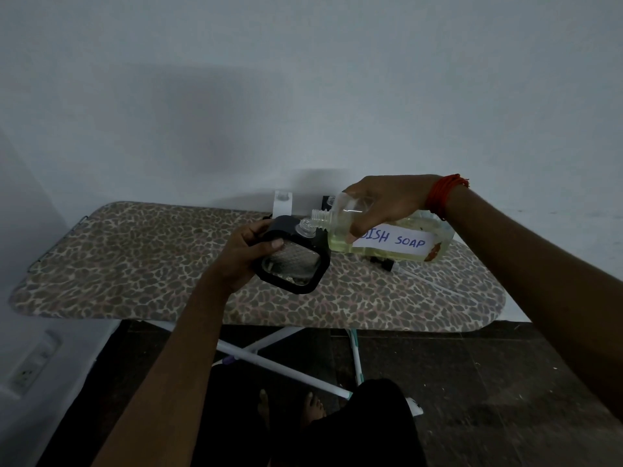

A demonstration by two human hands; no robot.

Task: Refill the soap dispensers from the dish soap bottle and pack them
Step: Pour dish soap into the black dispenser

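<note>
My left hand grips a clear square soap dispenser with a black frame, held tilted above the ironing board. Its open neck points up and to the right. My right hand grips the clear dish soap bottle, which lies nearly on its side with yellowish liquid inside and a white label reading DISH SOAP. The bottle's open threaded mouth sits right at the dispenser's neck. A black pump head with a thin tube lies on the board under the bottle.
A second clear dispenser stands at the board's far edge by the wall, with a small dark item beside it. The board has a leopard-print cover and white crossed legs. A wall socket is low on the left.
</note>
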